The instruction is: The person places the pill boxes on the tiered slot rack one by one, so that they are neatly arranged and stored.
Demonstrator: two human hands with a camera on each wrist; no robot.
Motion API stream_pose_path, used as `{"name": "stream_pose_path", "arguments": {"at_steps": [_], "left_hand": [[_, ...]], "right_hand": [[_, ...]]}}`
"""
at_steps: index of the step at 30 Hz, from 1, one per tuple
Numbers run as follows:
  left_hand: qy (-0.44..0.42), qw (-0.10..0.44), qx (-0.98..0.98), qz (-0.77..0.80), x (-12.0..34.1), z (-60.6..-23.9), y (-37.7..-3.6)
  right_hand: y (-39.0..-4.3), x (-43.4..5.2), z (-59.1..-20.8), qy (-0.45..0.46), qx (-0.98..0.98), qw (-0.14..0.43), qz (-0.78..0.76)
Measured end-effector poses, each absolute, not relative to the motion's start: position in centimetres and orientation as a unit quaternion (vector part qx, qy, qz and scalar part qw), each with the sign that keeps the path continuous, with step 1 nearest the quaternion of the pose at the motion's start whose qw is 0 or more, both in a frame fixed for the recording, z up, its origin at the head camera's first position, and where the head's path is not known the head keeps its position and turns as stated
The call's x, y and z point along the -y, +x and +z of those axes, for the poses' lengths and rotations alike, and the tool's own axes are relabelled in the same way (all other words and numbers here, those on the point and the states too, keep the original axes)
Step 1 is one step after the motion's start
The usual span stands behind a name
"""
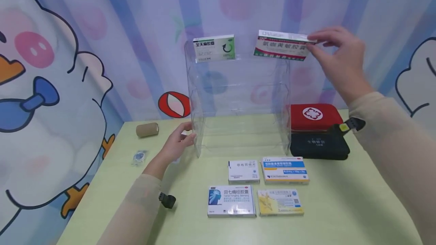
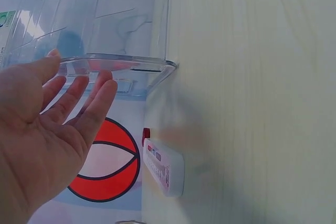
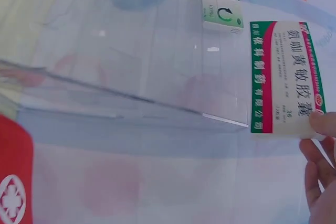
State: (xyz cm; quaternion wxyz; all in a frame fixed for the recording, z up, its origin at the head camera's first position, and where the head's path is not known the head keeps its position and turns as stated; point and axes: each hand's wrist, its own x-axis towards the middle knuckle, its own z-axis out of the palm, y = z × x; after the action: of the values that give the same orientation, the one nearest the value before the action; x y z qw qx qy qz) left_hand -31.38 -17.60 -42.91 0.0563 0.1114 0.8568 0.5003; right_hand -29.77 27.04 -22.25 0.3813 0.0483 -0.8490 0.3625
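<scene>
A clear plastic tiered display rack (image 1: pixel 238 99) stands at the back of the table. On its top tier, at the left, sits a green and white medicine box (image 1: pixel 214 48). My right hand (image 1: pixel 340 56) pinches the right end of a white, red and green medicine box (image 1: pixel 282 46) between thumb and fingers, at the height of that tier on the right. In the right wrist view this medicine box (image 3: pixel 283 80) shows its broad printed face. Beside the rack's left side is my left hand (image 1: pixel 178 141), fingers loosely extended, thumb by the edge of the side panel.
Several medicine boxes (image 1: pixel 231 201) lie in front of the rack. A red pouch (image 1: pixel 316 118) and a black case (image 1: pixel 320 146) lie to its right. A cardboard tube (image 1: pixel 147 129) and a small wrapped roll (image 1: pixel 139 157) are at left. A white bottle (image 2: pixel 165 169) stands near the left hand.
</scene>
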Motion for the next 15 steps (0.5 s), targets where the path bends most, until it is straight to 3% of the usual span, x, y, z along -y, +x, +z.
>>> {"name": "stream_pose_path", "arguments": {"at_steps": [5,15], "left_hand": [[0.112,0.056,-0.852,0.508,17.8,-43.1,-31.4],[0.126,0.051,-0.842,0.522,17.9,-43.3,-31.2]], "right_hand": [[-32.3,-24.2,-19.4,0.063,0.814,0.422,0.395],[-36.9,-23.2,-18.5,0.059,0.838,0.348,0.416]]}}
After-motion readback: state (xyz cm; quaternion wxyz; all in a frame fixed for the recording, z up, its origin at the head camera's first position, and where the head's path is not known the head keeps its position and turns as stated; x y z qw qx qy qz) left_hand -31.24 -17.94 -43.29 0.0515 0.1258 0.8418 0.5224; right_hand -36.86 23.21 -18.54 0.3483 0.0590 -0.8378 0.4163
